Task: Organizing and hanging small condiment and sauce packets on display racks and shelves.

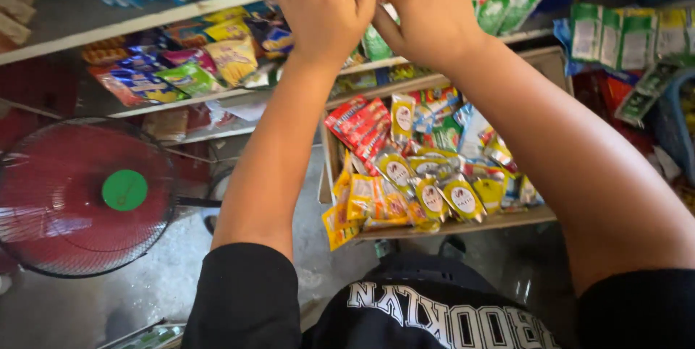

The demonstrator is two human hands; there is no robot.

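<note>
Left hand: my left hand (pixel 322 5) is raised at the shelf (pixel 145 23), fingers curled; what its grip holds, I cannot tell.
Right hand: my right hand (pixel 427 9) presses against it, grip likewise hidden.
Green packet: one green packet (pixel 376 43) shows just below both hands, long axis upright.
Below: a wooden tray (pixel 463 224) of yellow sachets (pixel 434 190), too many to count; one red fan (pixel 79 197) at left.
</note>
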